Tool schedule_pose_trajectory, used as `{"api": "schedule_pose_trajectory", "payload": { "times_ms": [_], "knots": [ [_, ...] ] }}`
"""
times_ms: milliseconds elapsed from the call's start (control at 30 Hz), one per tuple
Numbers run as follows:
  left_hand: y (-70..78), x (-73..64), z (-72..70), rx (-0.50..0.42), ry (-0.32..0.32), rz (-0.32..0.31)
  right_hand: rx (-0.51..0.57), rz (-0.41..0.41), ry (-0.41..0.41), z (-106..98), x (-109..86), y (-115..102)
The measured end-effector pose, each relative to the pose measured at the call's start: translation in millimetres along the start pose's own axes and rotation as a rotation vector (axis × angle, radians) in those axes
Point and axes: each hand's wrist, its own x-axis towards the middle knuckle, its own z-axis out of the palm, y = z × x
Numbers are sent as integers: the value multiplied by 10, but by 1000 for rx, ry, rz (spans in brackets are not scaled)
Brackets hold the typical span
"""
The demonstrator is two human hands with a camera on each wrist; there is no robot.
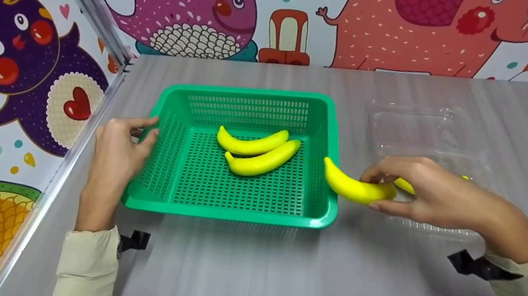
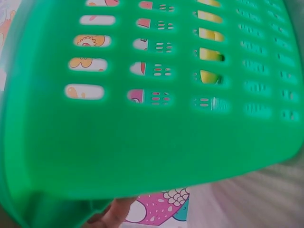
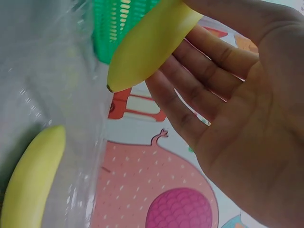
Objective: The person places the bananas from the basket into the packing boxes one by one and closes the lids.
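The right wrist view shows one banana [image 3: 35, 183] lying in the clear plastic container [image 1: 409, 127]; in the head view the right hand [image 1: 436, 193] mostly hides that fruit. Only the head view plainly shows two bananas [image 1: 264, 161] side by side inside the green basket [image 1: 231, 216] on the counter [image 1: 241, 283]; from the left wrist, yellow shows through the wall slots. The right grip pinches another banana [image 1: 356, 187] between thumb and fingers, its tip at the basket's right rim. The left hand [image 1: 119, 148] grips the left rim, fingers curled around it.
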Motion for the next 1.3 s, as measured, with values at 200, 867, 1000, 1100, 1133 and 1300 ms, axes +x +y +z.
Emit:
{"api": "schedule_pose_trajectory", "payload": {
  "times_ms": [200,867,1000,1100,1133,1300],
  "knots": [
    [-8,-9,-5,-3,11,17,-3,42,18,12,-132,114],
    [-9,-6,-10,-5,-12,9,6,178,72,90,-464,531],
    [-11,-5,-3,-11,-10,13,19,219,62,84,-505,590],
    [-9,-5,1,-13,-3,20,27,251,53,82,-536,626],
    [-8,-5,1,-13,-1,22,27,260,50,80,-546,635],
    [2,-5,-4,-13,-3,20,7,282,35,67,-606,666]
  ]
}}
